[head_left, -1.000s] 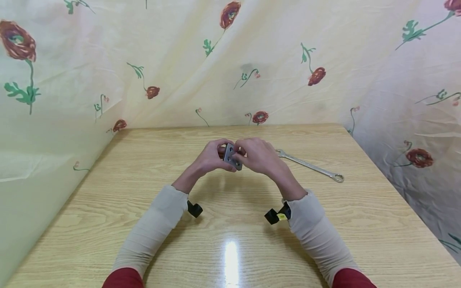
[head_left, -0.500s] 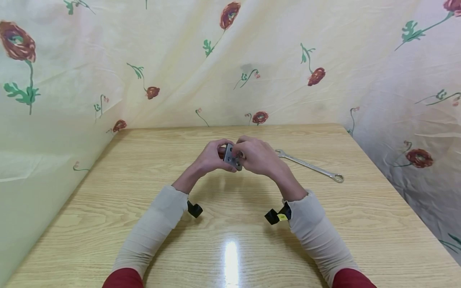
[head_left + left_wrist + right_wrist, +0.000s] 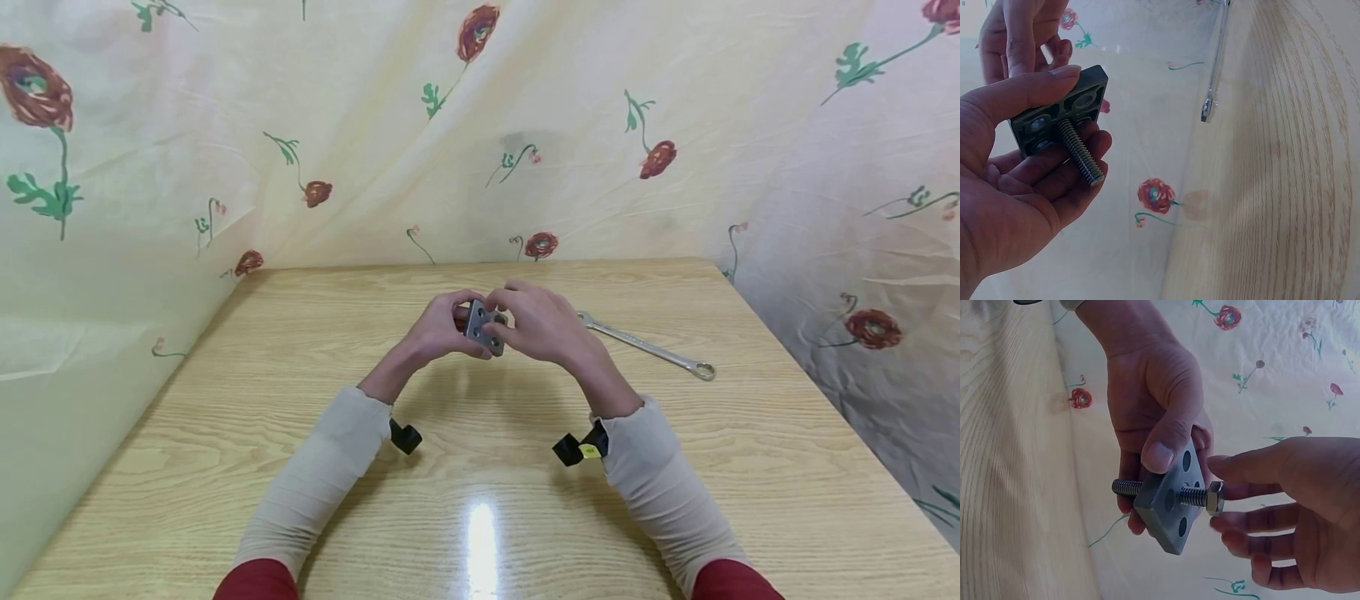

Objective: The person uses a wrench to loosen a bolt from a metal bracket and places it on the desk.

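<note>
My left hand (image 3: 437, 329) grips a square grey plate (image 3: 1159, 501) by its edges, thumb on one side and fingers on the other. The plate has round holes, and the left wrist view shows its ribbed dark back. Through its middle runs a hex-head bolt (image 3: 1194, 496); its threaded end (image 3: 1079, 151) sticks out at the back. A length of thread shows between the bolt's head and the plate's front. Beside the head is my right hand (image 3: 546, 325), thumb and fingers spread around it, with a small gap visible between thumb and head.
A combination wrench (image 3: 648, 345) lies on the wooden table (image 3: 247, 375), to the right of the hands. Flower-patterned cloth (image 3: 360, 100) hangs behind the table and along both sides. Black wrist cameras stick out below both forearms.
My right fingers have shifted at the bolt's head, more curled half a second ago and more spread now. The left hand and the plate have stayed nearly still.
</note>
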Motion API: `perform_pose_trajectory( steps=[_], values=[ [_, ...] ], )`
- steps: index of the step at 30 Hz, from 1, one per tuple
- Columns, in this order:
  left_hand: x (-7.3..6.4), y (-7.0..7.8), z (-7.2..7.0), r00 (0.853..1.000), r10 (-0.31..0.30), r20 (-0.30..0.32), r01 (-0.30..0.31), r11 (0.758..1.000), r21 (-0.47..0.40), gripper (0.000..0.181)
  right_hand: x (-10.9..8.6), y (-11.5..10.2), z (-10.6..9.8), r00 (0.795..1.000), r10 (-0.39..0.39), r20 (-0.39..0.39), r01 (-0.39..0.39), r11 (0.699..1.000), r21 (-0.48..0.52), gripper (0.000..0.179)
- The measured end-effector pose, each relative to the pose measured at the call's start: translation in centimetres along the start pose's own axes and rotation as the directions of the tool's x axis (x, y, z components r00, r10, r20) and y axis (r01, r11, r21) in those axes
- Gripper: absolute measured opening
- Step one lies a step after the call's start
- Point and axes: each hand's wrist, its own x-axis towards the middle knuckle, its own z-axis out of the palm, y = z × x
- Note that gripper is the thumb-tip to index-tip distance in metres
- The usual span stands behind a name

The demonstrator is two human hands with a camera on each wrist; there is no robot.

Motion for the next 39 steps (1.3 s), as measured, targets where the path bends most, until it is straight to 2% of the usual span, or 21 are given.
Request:
perform_pose_trajectory(
  steps=[4,8,16,25,29,31,34,39],
  values=[
    [-0.01,-0.04,-0.04,1.000,0.000,-0.002,0.000,1.000,0.002,0.063,0.20,0.13,0.22,0.998,0.038,0.046,-0.038,0.999,0.000,0.024],
    [0.00,-0.03,-0.02,1.000,0.003,-0.002,-0.003,1.000,0.007,0.062,0.35,0.23,0.38,0.997,0.033,0.069,-0.033,0.999,0.004,0.019],
    [0.04,0.02,0.01,1.000,0.022,-0.001,-0.022,1.000,-0.021,0.062,0.30,0.07,0.40,0.999,-0.037,0.018,0.037,0.999,-0.001,0.008],
    [0.02,-0.03,0.03,1.000,0.013,-0.005,-0.013,1.000,-0.018,0.061,0.19,-0.05,0.53,0.996,-0.093,0.006,0.093,0.996,-0.009,0.018],
    [0.02,-0.07,0.05,1.000,0.008,-0.001,-0.008,1.000,-0.010,0.060,0.13,-0.04,0.49,0.995,-0.100,0.022,0.100,0.995,-0.009,0.017],
    [-0.02,-0.05,0.04,1.000,0.004,0.001,-0.004,1.000,-0.007,0.061,0.10,-0.03,0.40,0.996,-0.084,0.028,0.085,0.996,-0.011,0.017],
    [-0.06,-0.02,0.06,1.000,0.001,0.001,-0.001,1.000,-0.004,0.064,0.12,0.01,0.22,0.999,-0.042,0.025,0.043,0.999,-0.017,0.027],
    [-0.05,-0.02,0.06,1.000,0.001,0.002,-0.001,1.000,-0.002,0.064,0.15,0.15,0.02,0.997,0.066,0.033,-0.065,0.998,-0.006,0.038]
  ],
)
